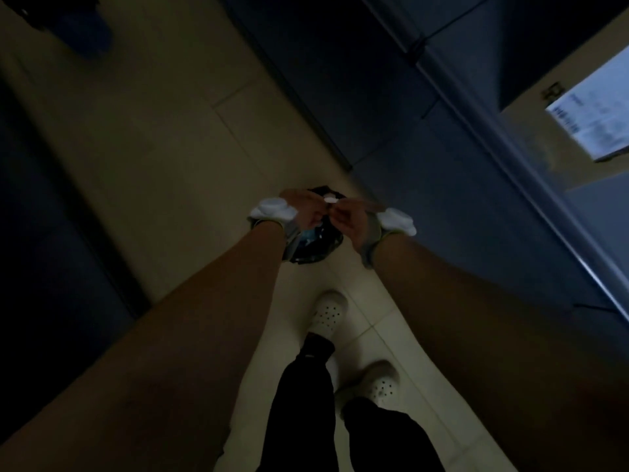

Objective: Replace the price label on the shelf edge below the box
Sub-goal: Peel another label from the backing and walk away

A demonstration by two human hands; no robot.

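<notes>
Both hands meet at the middle of the dim head view, above the floor. My left hand (306, 209) and my right hand (350, 216) pinch a small pale price label (330, 200) between their fingertips. Each wrist carries a white device on a grey strap. A box (578, 107) with a white printed sheet on its face sits on the dark shelf at the right, and the shelf edge (531, 199) runs diagonally below it. The scene is dark and blurred, so the label's print is unreadable.
A black bag (316, 247) with something bluish inside lies on the tiled floor (163, 131) under my hands. My feet in white clogs (328, 311) stand below. Dark shelving lines the left side (51, 233) and upper right.
</notes>
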